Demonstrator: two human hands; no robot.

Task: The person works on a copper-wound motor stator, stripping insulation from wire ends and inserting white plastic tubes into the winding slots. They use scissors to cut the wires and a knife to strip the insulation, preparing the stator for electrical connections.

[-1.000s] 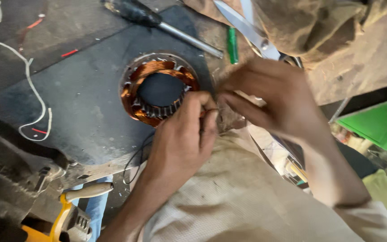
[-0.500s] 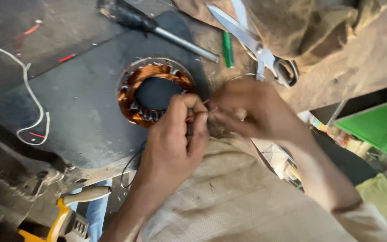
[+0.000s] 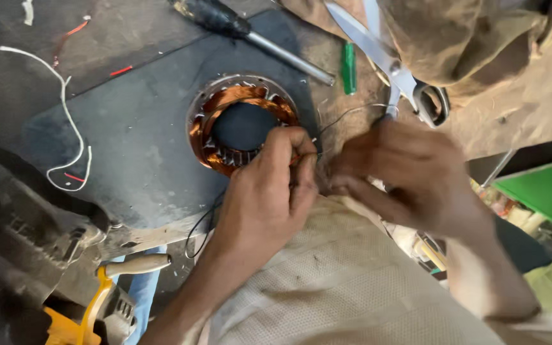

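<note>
A round motor stator [image 3: 237, 124] with copper windings lies on a dark mat [image 3: 129, 147]. My left hand [image 3: 269, 191] rests on its near right rim, with the fingertips pinched on a thin wire [image 3: 346, 114] at the winding's edge. My right hand [image 3: 410, 179] is just to the right, its fingers closed on the same thin wire next to the left fingertips. The wire loops up toward the scissors [image 3: 391, 70].
A screwdriver [image 3: 250, 35] with a black handle lies beyond the stator. Beside the scissors lies a small green piece [image 3: 349, 67]. A white wire [image 3: 65, 121] curls at the left. A yellow tool [image 3: 91, 306] sits bottom left, a green box [image 3: 544, 191] at the right.
My hands have drawn together at the stator's right rim. The right hand dropped down and turned, and the left fingertips moved up onto the winding edge.
</note>
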